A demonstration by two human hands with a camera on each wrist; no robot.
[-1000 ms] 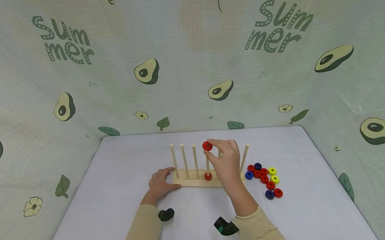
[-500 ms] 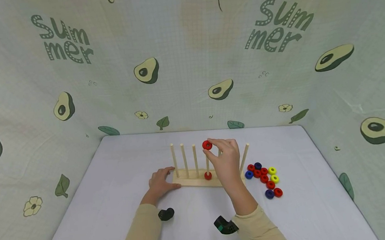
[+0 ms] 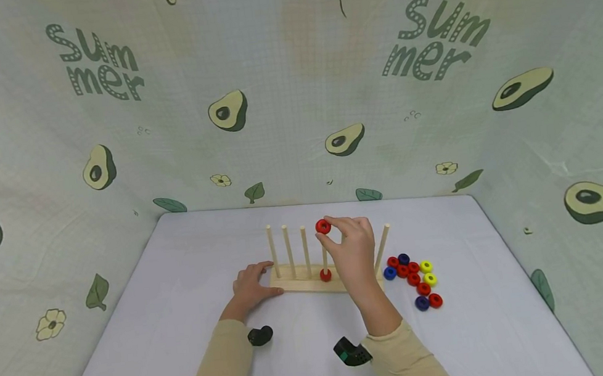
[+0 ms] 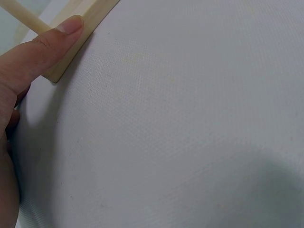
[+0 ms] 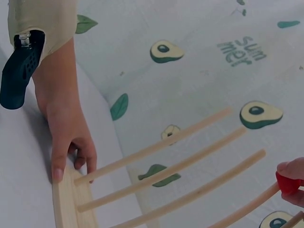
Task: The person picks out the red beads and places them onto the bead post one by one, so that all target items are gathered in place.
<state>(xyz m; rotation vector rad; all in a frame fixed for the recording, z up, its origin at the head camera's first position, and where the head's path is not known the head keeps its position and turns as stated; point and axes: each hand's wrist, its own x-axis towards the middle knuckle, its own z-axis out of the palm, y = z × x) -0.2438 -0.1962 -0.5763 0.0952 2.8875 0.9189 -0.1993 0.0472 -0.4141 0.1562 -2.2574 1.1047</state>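
Thumb and index finger of the right hand (image 3: 355, 256) pinch a red ring (image 3: 323, 226), which we find between ten and eleven o'clock from the middle of that hand, reading the head view as a dial with twelve at its top. How the other fingers lie we cannot tell. The red ring is at the tip of the fourth peg (image 3: 324, 257) from the left; whether the tip has entered its hole we cannot make out. Straight down at six o'clock from it, we see a second red ring (image 3: 325, 275) around the foot of the same peg.

At about three o'clock the right hand partly hides the wooden rack (image 3: 309, 285), whose base lies on the white table (image 3: 482, 254). At the base's nine o'clock end, the left hand (image 3: 251, 288) grips it, thumb on the front edge and fingers at the back.

From the right hand, our eyes go to four o'clock for the loose rings (image 3: 413, 279), lying close together: six red, three blue, two yellow. The yellow pair sits toward the cluster's two or three o'clock.

Both arms wear beige sleeves (image 3: 218, 368); behind the table we see a cloth (image 3: 274, 42) printed with avocados.
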